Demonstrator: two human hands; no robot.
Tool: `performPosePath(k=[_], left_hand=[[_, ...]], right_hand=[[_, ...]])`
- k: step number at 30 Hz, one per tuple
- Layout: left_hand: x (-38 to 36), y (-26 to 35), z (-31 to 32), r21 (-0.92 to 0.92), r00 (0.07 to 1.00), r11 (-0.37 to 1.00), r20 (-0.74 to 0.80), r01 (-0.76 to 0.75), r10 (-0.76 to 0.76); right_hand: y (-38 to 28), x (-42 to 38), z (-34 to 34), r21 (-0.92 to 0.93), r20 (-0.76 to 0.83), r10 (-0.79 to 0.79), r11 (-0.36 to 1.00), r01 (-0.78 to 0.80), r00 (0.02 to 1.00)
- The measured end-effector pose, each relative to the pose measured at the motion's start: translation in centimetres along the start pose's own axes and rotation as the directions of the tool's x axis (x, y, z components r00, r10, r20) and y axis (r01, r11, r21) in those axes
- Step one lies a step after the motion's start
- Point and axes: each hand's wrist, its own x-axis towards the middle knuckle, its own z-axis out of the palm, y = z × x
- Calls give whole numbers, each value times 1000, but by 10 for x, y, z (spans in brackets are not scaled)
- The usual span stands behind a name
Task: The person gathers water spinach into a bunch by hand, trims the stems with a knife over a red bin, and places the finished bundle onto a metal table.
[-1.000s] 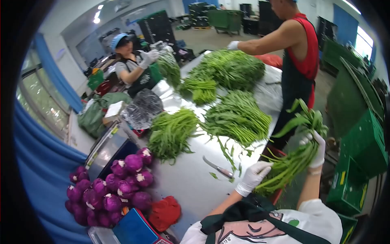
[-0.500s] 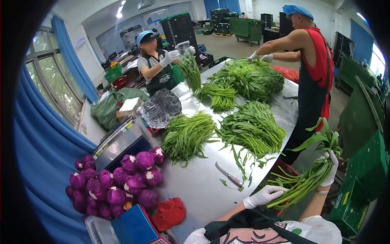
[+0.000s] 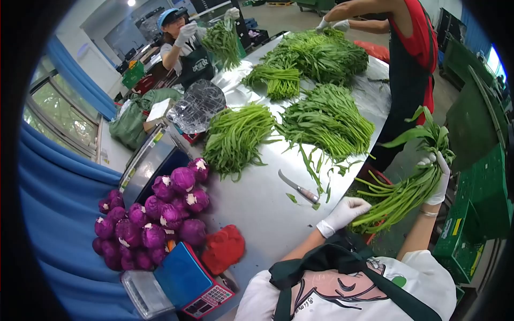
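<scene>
A bunch of water spinach [image 3: 399,200] is in my gloved right hand [image 3: 442,179], whose fingers wrap round it just below the leaves. Its leafy end points up and away, and the stems slant down to the left, beyond the table edge. My gloved left hand [image 3: 344,214] has its fingers closed at the cut ends of the stems; the fingertips are partly hidden. Nearest to that hand on the metal table [image 3: 257,214] lies a curved knife [image 3: 300,187] with a brown handle. Loose leaves and stem bits [image 3: 316,168] are scattered beside the knife.
Piles of greens [image 3: 329,120] cover the table's middle and far end. Purple cabbages [image 3: 152,219], a blue-topped scale [image 3: 184,278] and a red cloth [image 3: 223,249] are at left. Green crates [image 3: 460,235] stand at right. Two gloved co-workers handle greens across the table.
The view has tilted down, showing more of the scale. My left fingers have curled in at the stem ends. My right hand still grips the bunch.
</scene>
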Motion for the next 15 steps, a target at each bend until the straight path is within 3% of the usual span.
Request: performPosePath(k=[4,7,9,11,14,15], left_hand=[[-6,6,7,144,982,989,-175,-45,70],[-6,9,3,355,938,923,-247,-148,245],[-6,1,-10,188,941,982,-334,8,56],[-2,-26,-27,174,963,980,-266,94,-46],[5,-40,-31,66,956,969,-190,239,-223],[8,-43,-33,109,967,977,-199,181,-157]], right_hand=[[-3,5,-15,-23,69,55,998,-53,996],[-11,11,-7,9,130,113,993,-115,985],[-16,19,-6,31,177,44,998,-50,983],[-27,28,-11,132,216,-5,991,-24,976],[-31,31,-13,59,186,21,998,-32,982],[-29,33,-12,60,165,4,998,-14,986]])
